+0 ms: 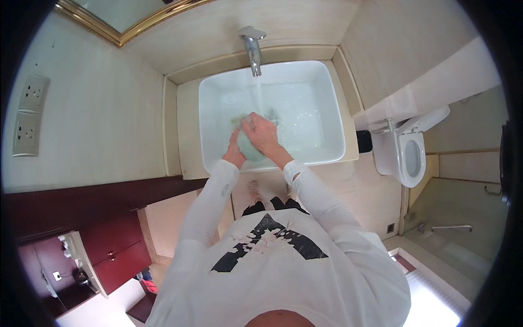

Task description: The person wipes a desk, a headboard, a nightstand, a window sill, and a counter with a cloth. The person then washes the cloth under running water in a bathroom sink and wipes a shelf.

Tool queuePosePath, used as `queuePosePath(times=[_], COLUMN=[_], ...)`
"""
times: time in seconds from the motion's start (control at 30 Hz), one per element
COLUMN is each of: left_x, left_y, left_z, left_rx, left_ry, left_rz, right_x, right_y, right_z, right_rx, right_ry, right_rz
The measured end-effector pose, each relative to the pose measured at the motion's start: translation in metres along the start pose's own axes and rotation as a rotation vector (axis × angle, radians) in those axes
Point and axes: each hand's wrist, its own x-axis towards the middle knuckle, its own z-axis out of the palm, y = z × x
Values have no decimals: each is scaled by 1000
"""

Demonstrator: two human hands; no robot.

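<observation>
Both my hands are over the white rectangular sink, toward its left half. Between them is a pale green, rounded thing; its kind cannot be made out. My left hand holds its left side, with the thumb and fingers pointing up toward the faucet. My right hand lies over its upper right part, fingers bent and pressed together against it. Water runs from the chrome faucet in a thin stream just behind my right hand. My palms and much of the green thing's outline are hidden.
Right of the sink stand a black bin and a white toilet with its lid raised. A gold-framed mirror hangs at upper left, above wall sockets. Dark red cabinets are at lower left.
</observation>
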Motion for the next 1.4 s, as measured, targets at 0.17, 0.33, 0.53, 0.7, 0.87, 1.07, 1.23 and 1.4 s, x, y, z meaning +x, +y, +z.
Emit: queuePosePath(times=[0.17,0.33,0.53,0.7,0.87,1.07,1.23,1.4], left_x=[-26,-52,-20,-8,-2,-43,-49,-44], left_y=[14,29,14,10,22,44,61,63], left_z=[35,23,-2,-30,-51,-5,-37,-43], left_rx=[271,472,287,32,1105,196,195,171], left_ry=[-26,72,-13,-302,-331,115,145,171], left_rz=[40,-95,-260,-138,515,115,57,-221], right_x=[13,-7,-2,0,5,17,18,-1], right_y=[108,140,136,-29,-34,80,85,96], right_z=[-22,-59,22,-4,17,41,24,47], right_rx=[-491,-497,656,1235,188,-157,-249,-236], right_ry=[-84,67,-190,-231,-18,-162,48,-94], right_rz=[324,496,492,410,-166,258,547,291])
